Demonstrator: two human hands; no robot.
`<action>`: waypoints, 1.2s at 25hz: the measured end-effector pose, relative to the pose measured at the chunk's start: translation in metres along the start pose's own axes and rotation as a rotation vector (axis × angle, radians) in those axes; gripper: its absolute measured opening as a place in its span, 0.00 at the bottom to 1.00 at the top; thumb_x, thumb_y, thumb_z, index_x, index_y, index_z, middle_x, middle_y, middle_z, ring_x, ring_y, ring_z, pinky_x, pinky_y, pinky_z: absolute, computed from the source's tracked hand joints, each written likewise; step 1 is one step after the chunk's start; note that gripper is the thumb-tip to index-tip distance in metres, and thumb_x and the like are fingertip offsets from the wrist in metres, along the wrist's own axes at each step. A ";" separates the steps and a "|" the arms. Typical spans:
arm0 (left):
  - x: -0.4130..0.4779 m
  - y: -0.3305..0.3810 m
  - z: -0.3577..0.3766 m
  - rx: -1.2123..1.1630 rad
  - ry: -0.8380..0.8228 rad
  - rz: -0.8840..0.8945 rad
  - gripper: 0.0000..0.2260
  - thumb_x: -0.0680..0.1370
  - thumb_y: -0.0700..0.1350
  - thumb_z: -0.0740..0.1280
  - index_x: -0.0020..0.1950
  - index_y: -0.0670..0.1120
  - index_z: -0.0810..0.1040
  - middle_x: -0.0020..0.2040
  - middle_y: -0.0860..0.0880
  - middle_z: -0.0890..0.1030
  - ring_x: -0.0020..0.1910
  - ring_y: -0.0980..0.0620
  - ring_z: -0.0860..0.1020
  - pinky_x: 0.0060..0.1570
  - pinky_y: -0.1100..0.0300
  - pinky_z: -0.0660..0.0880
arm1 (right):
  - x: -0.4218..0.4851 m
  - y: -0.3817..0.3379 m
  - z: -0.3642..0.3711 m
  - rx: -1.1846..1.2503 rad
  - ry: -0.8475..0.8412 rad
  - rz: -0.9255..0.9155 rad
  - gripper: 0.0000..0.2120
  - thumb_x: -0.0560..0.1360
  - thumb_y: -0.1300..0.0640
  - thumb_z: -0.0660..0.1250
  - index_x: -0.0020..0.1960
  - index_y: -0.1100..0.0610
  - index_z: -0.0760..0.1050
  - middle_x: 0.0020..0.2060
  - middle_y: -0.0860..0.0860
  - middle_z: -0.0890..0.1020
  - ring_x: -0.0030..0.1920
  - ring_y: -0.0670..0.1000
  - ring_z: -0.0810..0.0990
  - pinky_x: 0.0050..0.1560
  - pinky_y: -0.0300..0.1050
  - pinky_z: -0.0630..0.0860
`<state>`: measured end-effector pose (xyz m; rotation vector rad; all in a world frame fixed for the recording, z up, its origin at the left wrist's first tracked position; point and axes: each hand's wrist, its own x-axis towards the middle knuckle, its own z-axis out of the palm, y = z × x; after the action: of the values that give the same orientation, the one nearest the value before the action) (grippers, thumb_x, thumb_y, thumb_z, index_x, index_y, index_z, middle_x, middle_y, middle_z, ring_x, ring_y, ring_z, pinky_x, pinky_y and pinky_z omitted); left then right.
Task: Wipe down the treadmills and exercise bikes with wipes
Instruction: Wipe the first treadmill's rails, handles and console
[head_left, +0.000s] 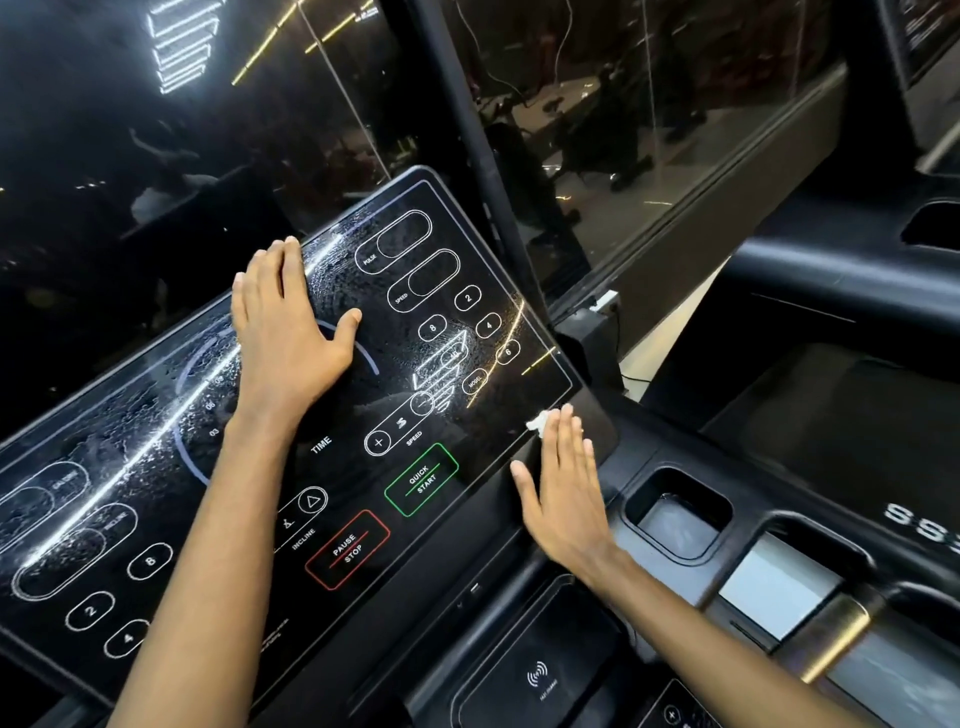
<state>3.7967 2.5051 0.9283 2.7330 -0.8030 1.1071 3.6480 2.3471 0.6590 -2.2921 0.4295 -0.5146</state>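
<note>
2 hands (291, 332) (563, 483), 1 white wipe (537, 420), 1 treadmill console (457, 332), 1 wireless charging pad (537, 675)

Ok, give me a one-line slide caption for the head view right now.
Left hand flat on the wet, streaked treadmill console; right hand presses a white wipe at its lower right corner.

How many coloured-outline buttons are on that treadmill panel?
2: the green QUICK START button beside the right hand, and the red PAUSE STOP button below-left of it. The left arm may hide others.
</note>
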 end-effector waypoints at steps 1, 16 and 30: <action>0.000 0.000 0.000 -0.003 0.001 -0.001 0.40 0.78 0.54 0.69 0.81 0.41 0.53 0.80 0.41 0.58 0.80 0.43 0.53 0.79 0.48 0.43 | -0.005 0.004 0.003 -0.007 -0.006 0.028 0.37 0.83 0.37 0.44 0.80 0.57 0.33 0.79 0.53 0.33 0.79 0.51 0.32 0.79 0.51 0.37; 0.007 -0.004 -0.004 0.010 -0.014 0.024 0.40 0.76 0.56 0.71 0.81 0.42 0.57 0.78 0.42 0.62 0.78 0.42 0.58 0.78 0.46 0.49 | 0.110 -0.075 -0.054 0.093 0.084 -0.251 0.36 0.85 0.39 0.47 0.81 0.58 0.36 0.80 0.54 0.35 0.79 0.52 0.32 0.79 0.53 0.36; 0.028 -0.009 -0.012 -0.015 -0.144 0.102 0.42 0.74 0.55 0.74 0.82 0.44 0.56 0.80 0.46 0.61 0.79 0.47 0.59 0.77 0.49 0.53 | 0.208 -0.178 -0.093 -0.014 0.187 -0.456 0.35 0.84 0.39 0.47 0.82 0.57 0.42 0.82 0.53 0.44 0.81 0.53 0.41 0.80 0.54 0.40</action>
<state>3.8105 2.5035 0.9569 2.8135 -0.9758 0.9245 3.8100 2.3194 0.8970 -2.3670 -0.0109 -0.9569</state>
